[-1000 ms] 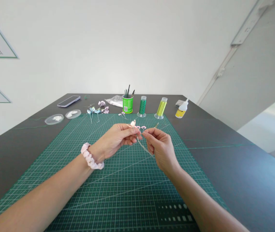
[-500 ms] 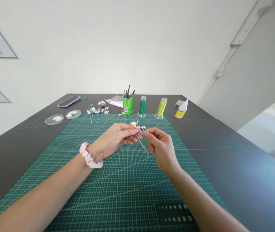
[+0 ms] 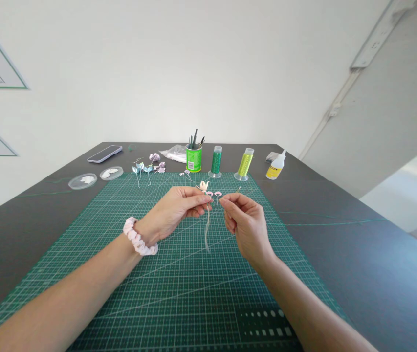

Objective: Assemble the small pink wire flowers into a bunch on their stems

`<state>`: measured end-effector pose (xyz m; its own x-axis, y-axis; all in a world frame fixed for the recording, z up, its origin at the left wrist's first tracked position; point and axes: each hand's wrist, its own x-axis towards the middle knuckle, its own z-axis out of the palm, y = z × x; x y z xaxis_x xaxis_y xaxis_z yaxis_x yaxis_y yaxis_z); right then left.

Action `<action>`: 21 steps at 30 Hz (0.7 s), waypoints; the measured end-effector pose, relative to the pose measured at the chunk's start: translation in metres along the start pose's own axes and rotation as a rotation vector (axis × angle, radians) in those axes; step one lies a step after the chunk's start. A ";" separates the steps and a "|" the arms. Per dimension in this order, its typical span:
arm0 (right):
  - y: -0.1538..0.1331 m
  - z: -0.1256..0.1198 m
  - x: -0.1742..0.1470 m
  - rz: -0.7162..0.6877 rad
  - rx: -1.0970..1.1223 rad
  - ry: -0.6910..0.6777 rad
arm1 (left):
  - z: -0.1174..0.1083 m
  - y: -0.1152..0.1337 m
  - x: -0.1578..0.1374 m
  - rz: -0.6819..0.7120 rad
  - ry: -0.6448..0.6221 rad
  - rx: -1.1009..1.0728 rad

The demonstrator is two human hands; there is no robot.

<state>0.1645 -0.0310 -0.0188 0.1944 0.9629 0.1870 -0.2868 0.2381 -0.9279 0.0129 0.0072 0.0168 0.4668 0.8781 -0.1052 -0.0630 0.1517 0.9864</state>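
Observation:
Between thumb and fingers, my left hand [image 3: 183, 203] pinches a small cream flower [image 3: 204, 186] just below its petals. The flower's pale stem [image 3: 207, 230] hangs down under the fingers. To the right, my right hand [image 3: 243, 215] is closed in a pinch, a short gap from the stem; whatever is in its fingertips is too fine to make out. A thin pointed tip [image 3: 238, 189] shows just behind that hand, and I cannot tell whether the hand holds it. Two small pink petal pieces on thin wires [image 3: 217, 194] appear beyond the fingers.
Under my hands lies a green cutting mat [image 3: 179, 293]. Behind it stand a green can with tools [image 3: 194, 160], a green thread spool [image 3: 216, 162], a yellow-green spool [image 3: 245, 165] and a glue bottle [image 3: 275, 166]. Left are blue wired flowers [image 3: 142, 168], shallow dishes [image 3: 82, 182] and a phone [image 3: 104, 154].
The flower has turned more upright in my left hand, and its stem has swung from slanting right to hanging nearly straight down. My right hand has shifted slightly right.

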 end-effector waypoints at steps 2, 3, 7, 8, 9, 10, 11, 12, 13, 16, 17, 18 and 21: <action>0.000 0.000 0.000 -0.004 -0.005 -0.002 | 0.000 0.000 0.000 0.006 0.002 0.000; 0.000 0.000 0.000 -0.005 -0.008 -0.002 | 0.000 0.000 0.000 0.007 0.005 -0.001; 0.000 0.000 0.000 -0.002 -0.016 0.003 | 0.000 0.000 0.000 0.005 0.011 0.006; 0.000 0.000 0.000 -0.002 -0.016 0.004 | 0.000 0.000 0.000 0.006 0.012 0.011; 0.000 0.000 0.000 0.000 -0.016 0.003 | 0.000 0.000 -0.001 0.006 0.013 0.018; 0.000 0.000 0.000 0.003 -0.016 0.003 | 0.000 0.001 -0.001 0.006 0.015 0.024; 0.000 0.000 0.000 0.005 -0.017 0.003 | 0.001 0.001 -0.001 0.006 0.018 0.030; 0.000 0.000 0.001 0.006 -0.017 0.003 | 0.001 0.001 -0.001 0.007 0.020 0.036; 0.000 0.000 0.001 0.008 -0.020 0.003 | 0.001 0.002 -0.002 0.007 0.022 0.041; 0.000 0.000 0.001 0.016 -0.040 -0.005 | 0.001 0.002 -0.002 0.005 0.029 0.043; 0.001 0.000 0.001 0.021 -0.048 -0.011 | 0.001 0.002 -0.002 0.004 0.031 0.039; 0.001 0.000 0.001 0.024 -0.052 -0.013 | 0.001 0.002 -0.002 0.004 0.030 0.032; 0.001 0.000 0.002 0.026 -0.058 -0.010 | 0.000 0.001 -0.001 -0.002 0.012 0.009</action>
<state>0.1648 -0.0293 -0.0199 0.1779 0.9701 0.1652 -0.2364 0.2051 -0.9498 0.0124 0.0061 0.0180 0.4565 0.8831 -0.1088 -0.0537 0.1494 0.9873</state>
